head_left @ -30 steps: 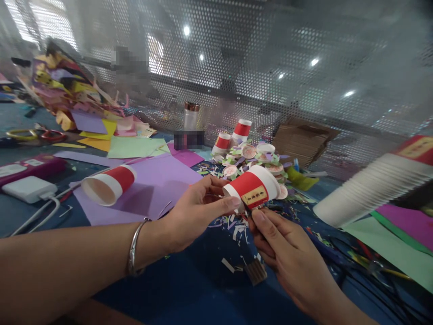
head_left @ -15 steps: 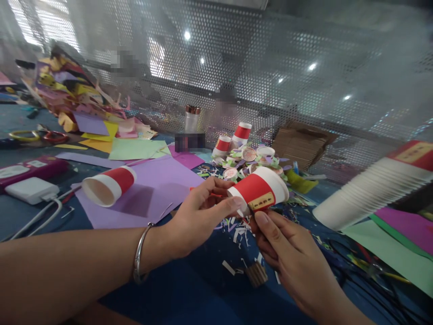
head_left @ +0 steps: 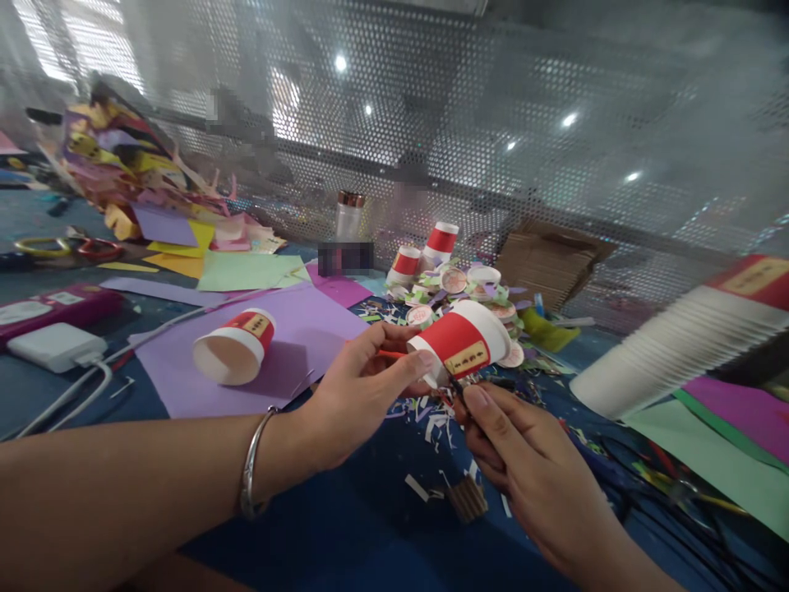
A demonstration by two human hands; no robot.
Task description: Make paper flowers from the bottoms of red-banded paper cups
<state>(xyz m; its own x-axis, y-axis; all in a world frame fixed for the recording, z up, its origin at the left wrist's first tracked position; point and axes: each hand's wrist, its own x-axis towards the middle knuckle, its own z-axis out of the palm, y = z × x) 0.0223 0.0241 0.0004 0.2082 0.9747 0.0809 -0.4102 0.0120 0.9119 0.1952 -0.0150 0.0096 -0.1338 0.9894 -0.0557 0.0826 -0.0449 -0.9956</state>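
My left hand [head_left: 348, 390] grips a paper cup [head_left: 445, 333] with a broad red band and a small gold label, tilted on its side. A thin orange-red strip [head_left: 389, 354] shows by those fingers; I cannot tell what it is. My right hand [head_left: 523, 460] pinches a thin dark pointed tool [head_left: 457, 387], its tip at the cup's wall beside the label. Most of the tool is hidden in the fingers, so its kind is unclear. Another red-banded paper cup [head_left: 237, 345] lies on a purple sheet of paper [head_left: 308, 325] to the left.
A long stack of nested paper cups [head_left: 671, 345] leans at right. Behind my hands are a heap of cut cup pieces [head_left: 453, 284], paper scraps and folded cardboard [head_left: 548, 263]. A white charger [head_left: 58, 347] with its cable and scissors [head_left: 92, 247] lie at left.
The cup on the purple paper has rolled to the right and turned, so its label now shows. The held cup has shifted slightly left and turned a little. My hands have barely moved.
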